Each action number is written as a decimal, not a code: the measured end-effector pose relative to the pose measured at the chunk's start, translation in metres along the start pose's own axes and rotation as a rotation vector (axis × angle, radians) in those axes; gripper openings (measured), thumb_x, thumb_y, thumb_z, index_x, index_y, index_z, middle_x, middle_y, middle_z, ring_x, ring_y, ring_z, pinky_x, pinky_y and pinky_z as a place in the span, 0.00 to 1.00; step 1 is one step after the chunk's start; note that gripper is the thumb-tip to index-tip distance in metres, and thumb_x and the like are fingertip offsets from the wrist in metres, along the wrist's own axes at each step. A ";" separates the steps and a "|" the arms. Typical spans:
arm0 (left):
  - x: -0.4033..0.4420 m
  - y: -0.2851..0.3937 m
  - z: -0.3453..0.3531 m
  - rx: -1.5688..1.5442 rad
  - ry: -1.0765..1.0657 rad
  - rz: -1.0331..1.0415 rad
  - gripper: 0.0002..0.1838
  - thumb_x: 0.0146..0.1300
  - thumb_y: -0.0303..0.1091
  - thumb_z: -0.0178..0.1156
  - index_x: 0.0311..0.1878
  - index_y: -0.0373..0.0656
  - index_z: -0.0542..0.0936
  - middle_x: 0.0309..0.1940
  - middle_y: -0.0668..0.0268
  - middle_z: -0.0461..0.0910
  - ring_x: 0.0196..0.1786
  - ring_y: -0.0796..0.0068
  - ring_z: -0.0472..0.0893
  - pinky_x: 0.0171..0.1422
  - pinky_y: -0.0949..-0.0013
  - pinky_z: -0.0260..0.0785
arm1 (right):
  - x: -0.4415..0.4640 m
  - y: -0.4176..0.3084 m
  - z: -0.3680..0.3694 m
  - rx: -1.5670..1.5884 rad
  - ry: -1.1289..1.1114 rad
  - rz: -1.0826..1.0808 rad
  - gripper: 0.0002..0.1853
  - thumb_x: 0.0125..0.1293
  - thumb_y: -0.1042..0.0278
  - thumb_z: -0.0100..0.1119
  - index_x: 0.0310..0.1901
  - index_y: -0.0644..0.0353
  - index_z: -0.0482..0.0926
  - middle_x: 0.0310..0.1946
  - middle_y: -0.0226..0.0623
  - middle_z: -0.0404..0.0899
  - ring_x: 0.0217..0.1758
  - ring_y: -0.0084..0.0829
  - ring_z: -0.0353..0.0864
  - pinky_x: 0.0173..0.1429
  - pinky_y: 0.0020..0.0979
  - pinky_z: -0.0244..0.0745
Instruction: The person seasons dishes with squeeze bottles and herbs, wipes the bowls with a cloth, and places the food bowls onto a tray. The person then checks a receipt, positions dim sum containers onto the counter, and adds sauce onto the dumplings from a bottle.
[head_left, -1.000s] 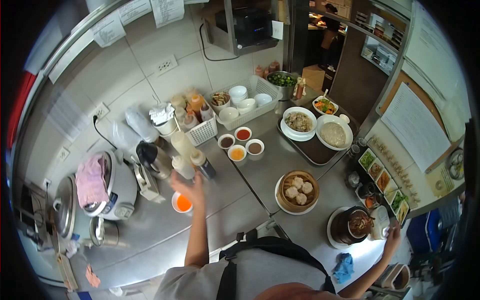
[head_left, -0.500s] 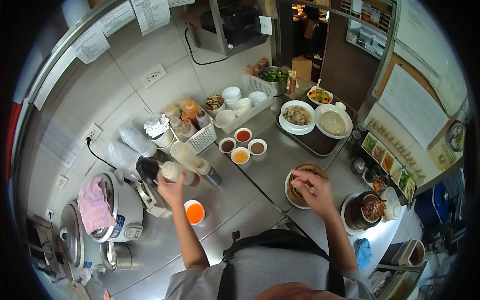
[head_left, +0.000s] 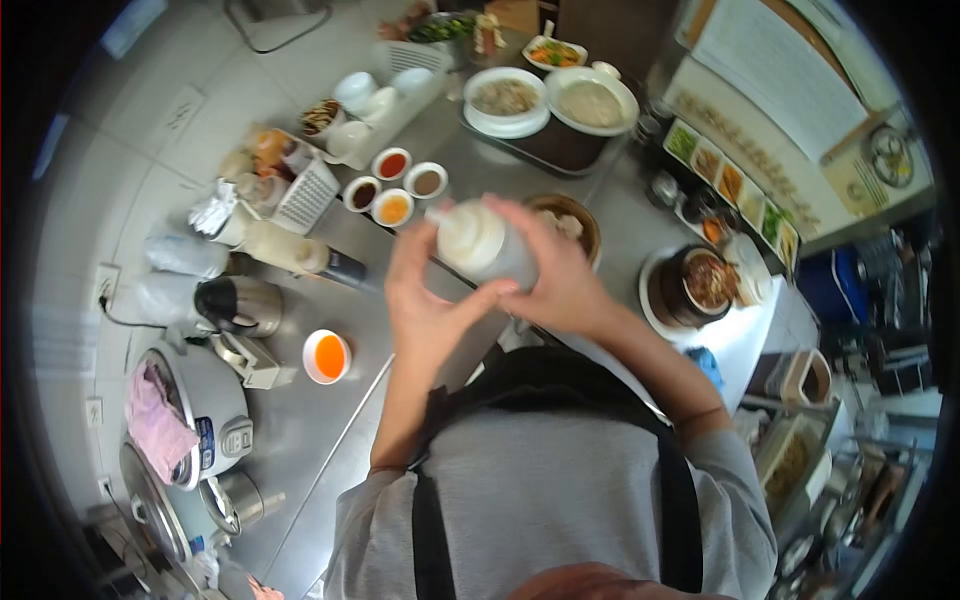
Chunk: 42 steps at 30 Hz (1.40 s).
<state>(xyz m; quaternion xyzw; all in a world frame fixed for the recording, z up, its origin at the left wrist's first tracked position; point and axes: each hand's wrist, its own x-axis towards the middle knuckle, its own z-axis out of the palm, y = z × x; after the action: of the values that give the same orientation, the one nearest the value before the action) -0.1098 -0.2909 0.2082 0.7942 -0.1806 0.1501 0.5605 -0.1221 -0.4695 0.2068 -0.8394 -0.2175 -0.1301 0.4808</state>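
Observation:
A squeeze bottle point(head_left: 490, 245) with a pale cap and nozzle is held up in front of me, tilted toward the upper left. My left hand point(head_left: 425, 300) curls round its left side. My right hand point(head_left: 560, 272) wraps the other side, and the two thumbs come close together below it. Partly hidden behind my right hand is a bamboo steamer point(head_left: 592, 232) with pale pieces inside. Just beyond the bottle stand small sauce cups, among them a yellow-orange one point(head_left: 393, 208) and a red one point(head_left: 391, 164). A bowl of orange sauce point(head_left: 328, 357) sits to the left.
On the right, a dark pot of food point(head_left: 690, 285) stands on a white plate. A tray point(head_left: 530, 150) at the back bears two large white bowls. A basket of bottles point(head_left: 308, 195), a kettle point(head_left: 245, 305) and a rice cooker point(head_left: 225, 400) line the left side.
My left hand has brought the squeeze bottle from the left side to the middle. My right hand has left the steamer and taken hold of the bottle too. The view has shifted.

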 end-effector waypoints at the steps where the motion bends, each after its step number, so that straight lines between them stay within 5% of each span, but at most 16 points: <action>1: 0.002 -0.001 0.001 0.084 0.025 0.088 0.47 0.38 0.41 0.80 0.64 0.38 0.71 0.52 0.58 0.75 0.55 0.63 0.76 0.60 0.62 0.68 | -0.001 0.006 -0.015 -0.051 0.013 0.062 0.44 0.48 0.67 0.69 0.70 0.53 0.60 0.65 0.45 0.68 0.66 0.45 0.69 0.68 0.38 0.66; 2: -0.001 -0.010 0.000 0.097 0.011 0.056 0.50 0.40 0.41 0.80 0.68 0.40 0.67 0.58 0.57 0.69 0.58 0.62 0.72 0.60 0.61 0.67 | -0.002 0.020 -0.030 -0.092 0.003 0.106 0.45 0.47 0.67 0.70 0.70 0.48 0.60 0.62 0.46 0.71 0.64 0.47 0.72 0.67 0.39 0.68; 7: -0.033 -0.064 -0.011 0.137 -0.035 -0.253 0.29 0.55 0.36 0.70 0.60 0.40 0.76 0.46 0.58 0.80 0.48 0.68 0.80 0.54 0.66 0.70 | -0.012 0.087 -0.090 -0.540 -0.305 0.429 0.41 0.48 0.73 0.68 0.67 0.43 0.64 0.56 0.42 0.77 0.58 0.49 0.75 0.61 0.44 0.72; 13: -0.079 -0.108 -0.004 0.174 -0.074 -0.413 0.21 0.58 0.35 0.66 0.55 0.42 0.81 0.38 0.61 0.85 0.43 0.74 0.82 0.50 0.70 0.71 | -0.036 0.160 -0.097 -0.887 -0.388 0.177 0.41 0.45 0.86 0.58 0.63 0.41 0.70 0.49 0.38 0.79 0.51 0.43 0.78 0.58 0.41 0.72; 19: -0.063 -0.092 0.014 0.175 -0.064 -0.416 0.19 0.60 0.33 0.65 0.55 0.43 0.81 0.38 0.61 0.85 0.43 0.74 0.82 0.51 0.70 0.70 | -0.013 0.183 -0.082 -1.045 -0.340 -0.055 0.34 0.51 0.84 0.56 0.60 0.41 0.74 0.49 0.36 0.79 0.50 0.40 0.78 0.57 0.39 0.68; 22: -0.053 -0.087 0.012 0.178 -0.010 -0.375 0.18 0.60 0.31 0.64 0.55 0.42 0.81 0.38 0.60 0.85 0.42 0.74 0.82 0.53 0.69 0.70 | -0.001 0.165 -0.079 -1.109 -0.429 0.032 0.32 0.54 0.83 0.53 0.60 0.39 0.75 0.49 0.36 0.79 0.50 0.40 0.79 0.58 0.40 0.67; 37: -0.055 -0.096 0.017 0.202 -0.006 -0.366 0.16 0.60 0.29 0.63 0.53 0.44 0.82 0.38 0.60 0.85 0.42 0.74 0.83 0.54 0.69 0.70 | -0.049 0.157 -0.101 -1.045 -0.410 0.053 0.34 0.48 0.87 0.53 0.57 0.41 0.77 0.42 0.36 0.79 0.47 0.41 0.77 0.59 0.39 0.67; 42: -0.048 -0.088 0.034 0.122 -0.056 -0.289 0.09 0.59 0.26 0.60 0.43 0.41 0.82 0.42 0.58 0.84 0.47 0.68 0.83 0.56 0.66 0.70 | -0.050 0.172 -0.109 -0.754 -0.298 0.289 0.37 0.46 0.85 0.56 0.61 0.41 0.74 0.50 0.37 0.79 0.52 0.46 0.78 0.58 0.41 0.72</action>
<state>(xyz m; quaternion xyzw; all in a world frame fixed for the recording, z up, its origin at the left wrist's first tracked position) -0.1111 -0.2906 0.1029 0.8483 -0.0704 0.0564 0.5218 -0.0822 -0.6519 0.1117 -0.9879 -0.1018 -0.0092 0.1170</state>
